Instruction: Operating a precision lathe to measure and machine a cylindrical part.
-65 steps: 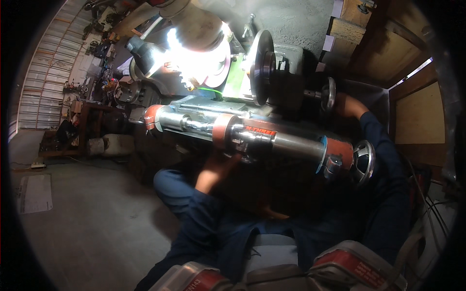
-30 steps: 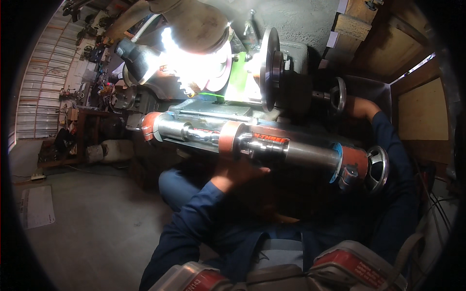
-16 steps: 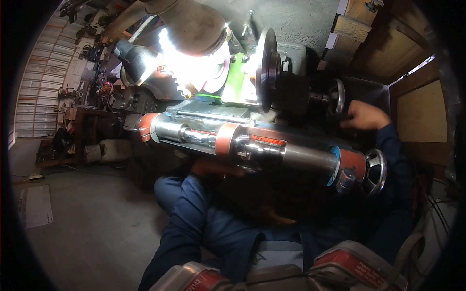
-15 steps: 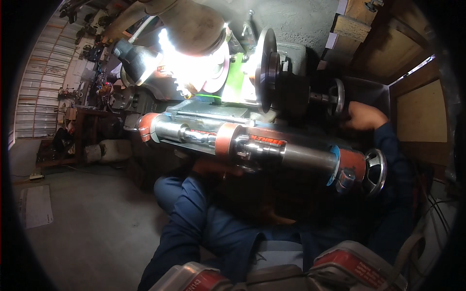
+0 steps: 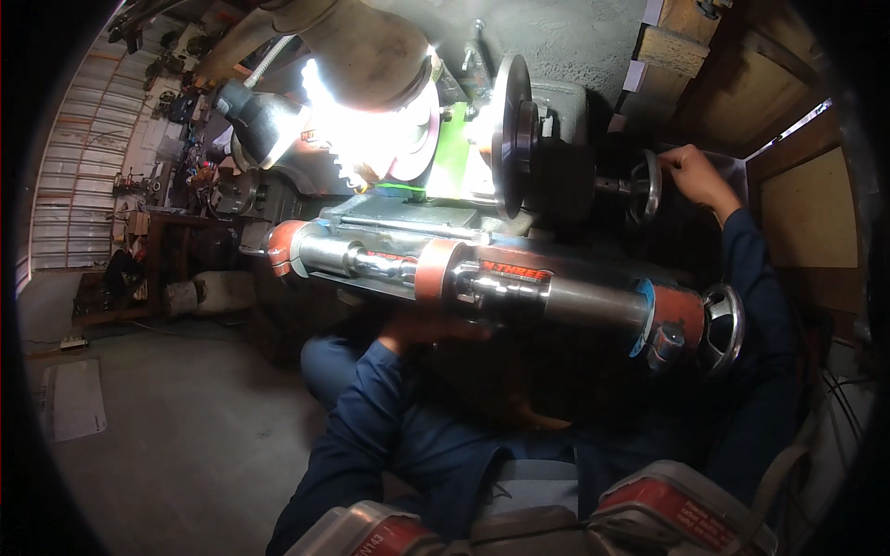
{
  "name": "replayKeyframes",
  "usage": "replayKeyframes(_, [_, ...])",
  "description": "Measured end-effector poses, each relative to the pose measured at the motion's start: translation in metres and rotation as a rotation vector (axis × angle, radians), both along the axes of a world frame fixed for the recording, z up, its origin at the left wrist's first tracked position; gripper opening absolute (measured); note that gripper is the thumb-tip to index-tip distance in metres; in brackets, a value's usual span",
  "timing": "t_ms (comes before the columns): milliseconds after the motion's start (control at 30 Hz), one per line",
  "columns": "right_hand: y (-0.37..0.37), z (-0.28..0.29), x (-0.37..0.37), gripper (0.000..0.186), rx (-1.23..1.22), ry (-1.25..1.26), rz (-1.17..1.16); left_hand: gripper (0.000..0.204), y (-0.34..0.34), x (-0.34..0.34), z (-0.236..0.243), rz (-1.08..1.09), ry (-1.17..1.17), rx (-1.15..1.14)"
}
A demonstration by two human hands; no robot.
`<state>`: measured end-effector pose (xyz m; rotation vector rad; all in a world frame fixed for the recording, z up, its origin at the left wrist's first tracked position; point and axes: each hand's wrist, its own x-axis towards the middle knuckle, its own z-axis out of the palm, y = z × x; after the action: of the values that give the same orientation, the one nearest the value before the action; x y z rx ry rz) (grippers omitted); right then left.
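Observation:
My right hand (image 5: 702,183) is at the far right, its fingers closed on the upper rim of a small metal handwheel (image 5: 643,188). This handwheel sits on a shaft at the end of a dark machine housing (image 5: 558,176). My left hand (image 5: 422,330) is in deep shadow below a long steel cylinder assembly (image 5: 593,306) with orange collars; its fingers point right, and what they touch is hidden. A large metal disc (image 5: 513,134) stands upright on the machine, left of the housing. Nearer me, a second handwheel (image 5: 722,329) is at the assembly's right end, untouched.
A glaring work lamp (image 5: 264,120) lights the machine's left part, washing out detail around a green sheet (image 5: 451,153). Wooden panels (image 5: 802,213) close in on the right. At far left are a cluttered bench (image 5: 153,250) and a pale board (image 5: 74,398) on the floor.
My right hand has moved up and away from me, from beside the handwheel's lower right to its upper rim. My left hand has shifted slightly right under the cylinder assembly.

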<state>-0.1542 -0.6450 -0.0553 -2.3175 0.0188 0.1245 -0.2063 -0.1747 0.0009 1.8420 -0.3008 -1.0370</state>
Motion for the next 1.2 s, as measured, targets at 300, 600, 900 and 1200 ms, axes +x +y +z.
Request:
replayKeyframes(300, [0.004,-0.039,-0.012,0.025,-0.178,0.159,0.397,0.064,-0.002,-0.006,-0.030,-0.110,-0.360,0.090])
replayKeyframes(600, [0.019,0.039,-0.011,0.014,-0.202,-0.044,0.056,0.070,0.012,0.002,-0.011,0.178,0.179,-0.215])
replayKeyframes(900, [0.044,0.088,-0.035,0.022,-0.197,0.599,0.333,0.069,0.015,0.004,-0.018,0.258,0.170,-0.409])
replayKeyframes(1200, [-0.001,0.027,-0.001,0.023,0.045,0.142,-0.004,0.061,0.005,-0.002,-0.006,0.167,0.198,-0.070])
